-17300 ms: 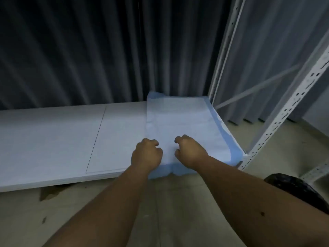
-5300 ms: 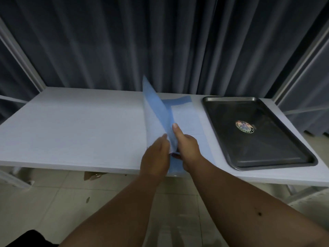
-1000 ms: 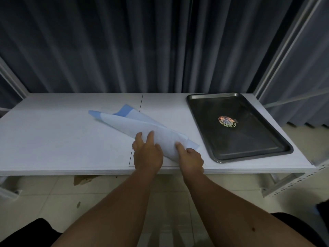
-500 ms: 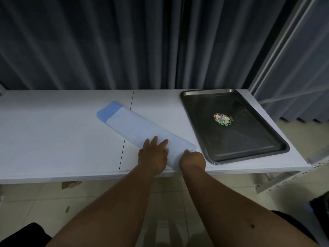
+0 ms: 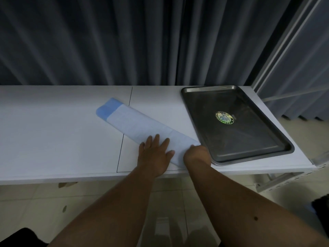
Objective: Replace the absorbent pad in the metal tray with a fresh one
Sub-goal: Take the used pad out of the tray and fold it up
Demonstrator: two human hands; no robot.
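Pad: folded white-and-blue absorbent pad (image 5: 142, 124) on white bench (image 5: 53, 136), front edge.
Left hand (image 5: 154, 154): flat, pressing pad.
Right hand (image 5: 195, 155): curled, gripping pad's end.
Tray: dark rectangular metal tray (image 5: 252, 139) bare; I judge lining remains.

One folded blue-and-white absorbent pad (image 5: 142, 124); one dark rectangular metal tray (image 5: 249, 148); one round sticker (image 5: 224, 118); two hands: left hand (image 5: 154, 155), right hand (image 5: 196, 155); one white desk (image 5: 53, 139).

Your white table (image 5: 53, 139) carries two things: a folded absorbent pad (image 5: 142, 125), white with a blue end, lying diagonally across the panel seam, and just beside it at right the metal tray (image 5: 249, 150), lying flat.
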